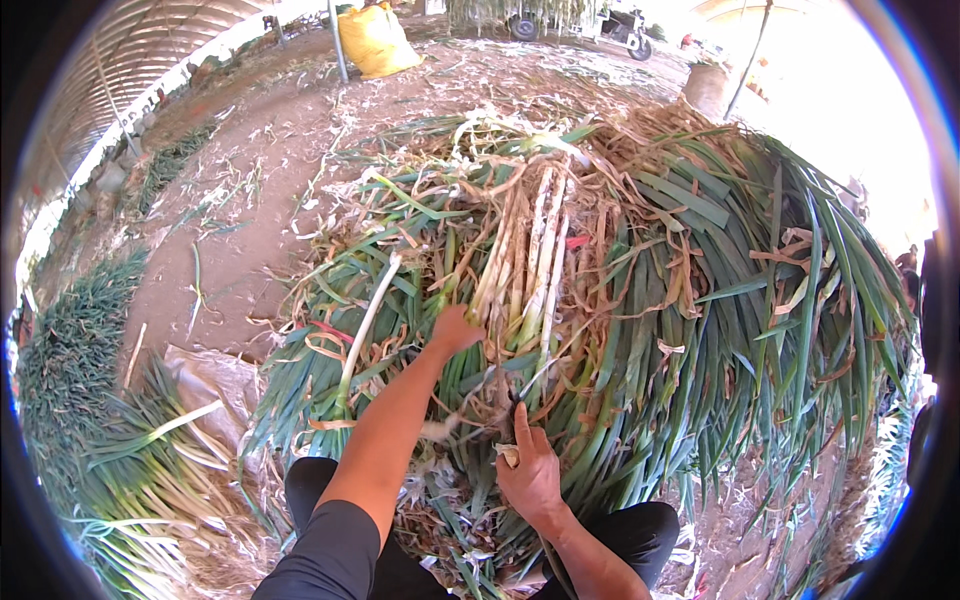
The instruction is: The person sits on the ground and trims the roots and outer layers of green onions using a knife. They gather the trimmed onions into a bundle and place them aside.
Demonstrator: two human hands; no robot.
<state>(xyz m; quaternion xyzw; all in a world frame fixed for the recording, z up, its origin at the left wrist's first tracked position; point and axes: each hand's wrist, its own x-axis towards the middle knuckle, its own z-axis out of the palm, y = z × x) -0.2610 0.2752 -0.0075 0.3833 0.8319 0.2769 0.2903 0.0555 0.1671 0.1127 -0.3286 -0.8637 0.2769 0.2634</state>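
My left hand (pixel 454 328) reaches into a large heap of long green onions, at the edge of a bunch of pale stalks (pixel 517 277). Its fingers are partly hidden, so a grip cannot be made out. Lower and to the right, my right hand (pixel 531 472) is closed around what looks like a small knife (pixel 537 377), index finger stretched along it. The thin blade points up and to the right. Brown dry leaves and roots hang just beyond that hand. One white-stemmed onion (pixel 371 322) lies apart, left of my left hand.
Green leaves (pixel 697 315) of the heap spread far to the right. At lower left, cleaned onions (pixel 165 480) lie near a pale sheet (pixel 217 390). A yellow sack (pixel 377 41), a metal post (pixel 337 41) and a loaded three-wheeled vehicle (pixel 619 34) stand farther back on littered soil.
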